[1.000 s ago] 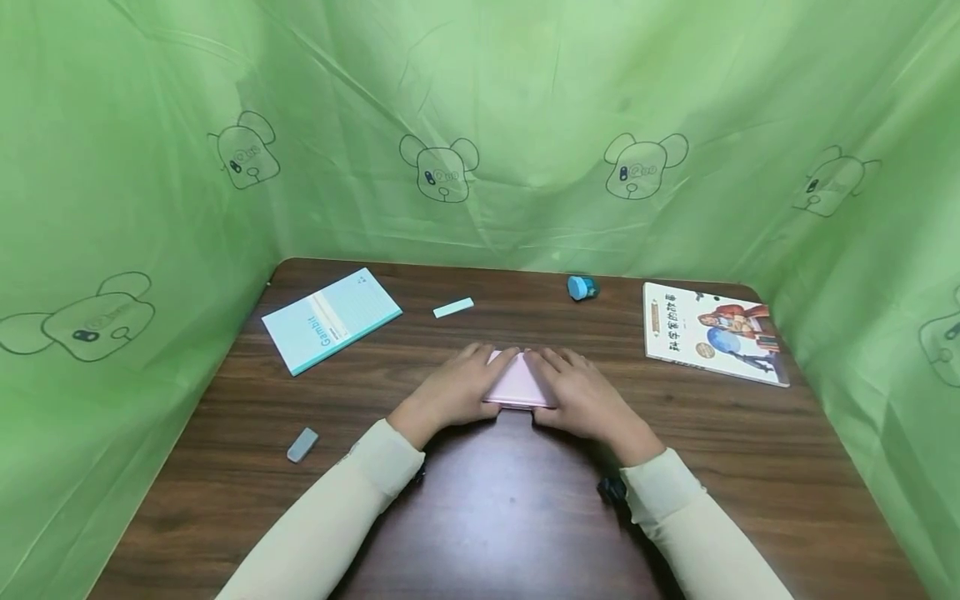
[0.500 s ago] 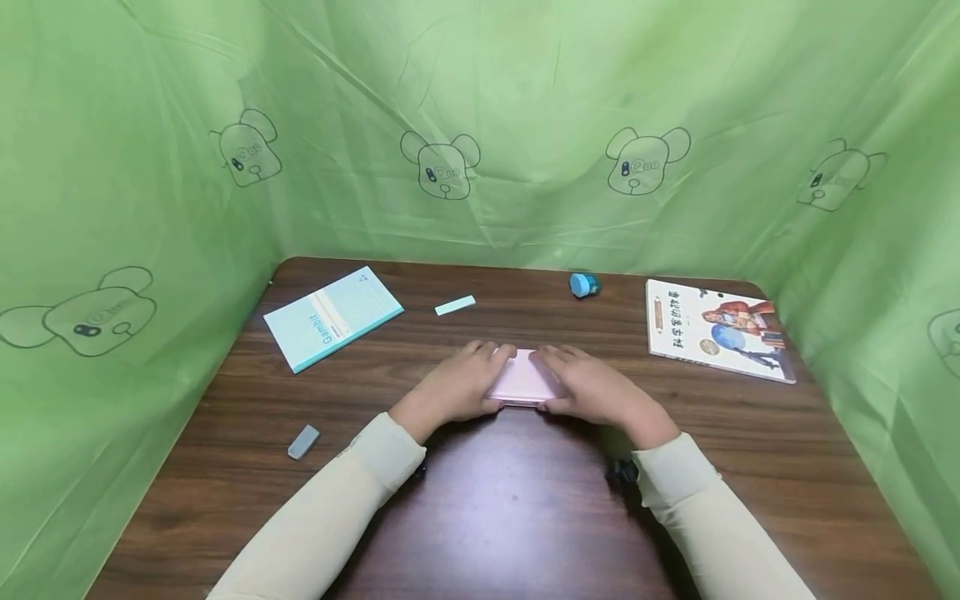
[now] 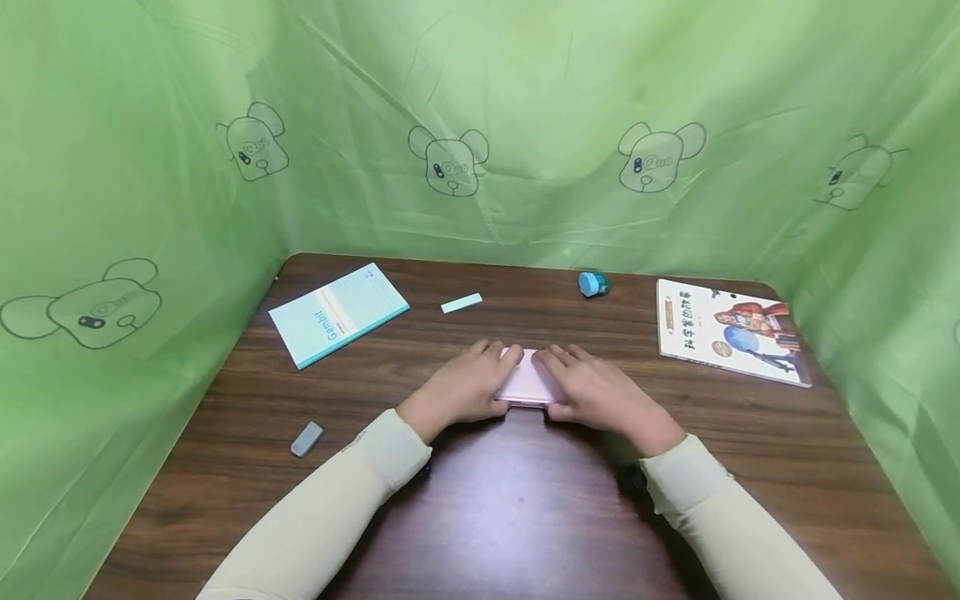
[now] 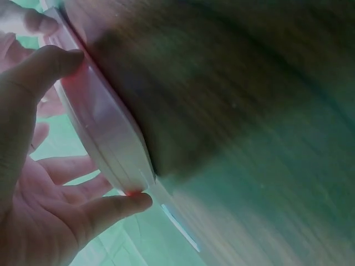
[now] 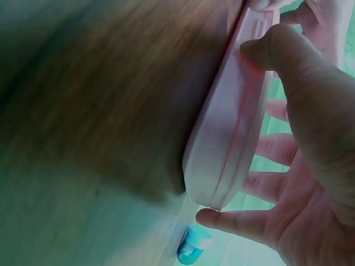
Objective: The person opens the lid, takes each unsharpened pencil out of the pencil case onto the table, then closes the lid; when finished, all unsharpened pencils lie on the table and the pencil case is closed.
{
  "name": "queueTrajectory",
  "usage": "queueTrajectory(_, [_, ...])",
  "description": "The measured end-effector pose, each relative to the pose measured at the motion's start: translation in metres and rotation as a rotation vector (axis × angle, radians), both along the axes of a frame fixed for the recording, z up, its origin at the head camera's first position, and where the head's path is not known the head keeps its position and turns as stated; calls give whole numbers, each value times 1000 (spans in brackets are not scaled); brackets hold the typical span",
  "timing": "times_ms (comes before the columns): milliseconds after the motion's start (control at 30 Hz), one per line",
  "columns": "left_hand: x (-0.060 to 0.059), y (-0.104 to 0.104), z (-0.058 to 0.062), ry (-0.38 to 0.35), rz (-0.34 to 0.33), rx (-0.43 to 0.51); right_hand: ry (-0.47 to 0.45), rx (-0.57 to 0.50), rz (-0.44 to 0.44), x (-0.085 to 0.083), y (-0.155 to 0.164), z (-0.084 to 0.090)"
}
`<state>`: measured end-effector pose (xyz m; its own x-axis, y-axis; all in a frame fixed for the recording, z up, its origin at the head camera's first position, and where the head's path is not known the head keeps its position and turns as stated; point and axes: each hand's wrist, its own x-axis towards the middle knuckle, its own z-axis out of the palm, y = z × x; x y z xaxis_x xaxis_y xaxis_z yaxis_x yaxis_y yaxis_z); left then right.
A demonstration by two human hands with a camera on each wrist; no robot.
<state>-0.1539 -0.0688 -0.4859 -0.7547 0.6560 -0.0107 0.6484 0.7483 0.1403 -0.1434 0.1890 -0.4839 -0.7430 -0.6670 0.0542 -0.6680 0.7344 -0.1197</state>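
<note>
A pink plastic case (image 3: pixel 527 385), flat with rounded edges, lies near the middle of the dark wooden table. My left hand (image 3: pixel 467 385) holds its left side and my right hand (image 3: pixel 602 392) its right side, fingers over the top. Both thumbs press the near side. Seen from the left wrist, the thumb (image 4: pixel 69 62) touches the side face of the case, and another fingertip (image 4: pixel 141 201) meets its end. In the right wrist view a seam runs along the case's side, and the right thumb (image 5: pixel 256 54) lies on that side.
Back left is a light-blue notebook (image 3: pixel 337 317), with a pale narrow strip (image 3: pixel 461 303) to its right. A small blue-capped object (image 3: pixel 592 284) stands at the back, and an illustrated book (image 3: pixel 731 333) lies right. A grey block (image 3: pixel 307 439) lies left. Green curtains (image 3: pixel 525 75) surround the table.
The fingertips over the case have moved slightly apart, so more of its pink top shows. Both hands still hold it, and the head view has shifted a little.
</note>
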Motion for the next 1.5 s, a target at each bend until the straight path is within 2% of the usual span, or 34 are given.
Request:
queueTrajectory(333, [1,2,3,11,-9,-26,30,54,18,1,-1,4])
queueTrajectory(533, [-1,-4,3,-5,-38,7,-119,-23,59,-7,5,15])
queueTrajectory(700, [-7,-12,3,-90,-51,129,-301,-183,56,-20,15,24])
queueTrajectory(800, [-10,-18,10,-179,-14,220,-382,-289,14,-28,22,27])
queueTrajectory(933, [-10,-31,20,-234,132,324,-412,-404,-65,-35,31,29])
queueTrajectory(1000, [-8,-38,21,-233,204,340,-415,-463,-115,-39,33,29])
queueTrajectory(1100, [-3,-45,18,-259,273,332,-429,-555,-199,-47,33,29])
queueTrajectory(1233, [0,-45,11,-309,295,349,-440,-653,-290,-56,32,27])
queueTrajectory(1367, [-1,-42,7,-322,283,377,-432,-707,-345,-65,31,23])
queueTrajectory(1500, [-1,-44,5,-325,268,374,-480,-765,-406,-73,28,18])
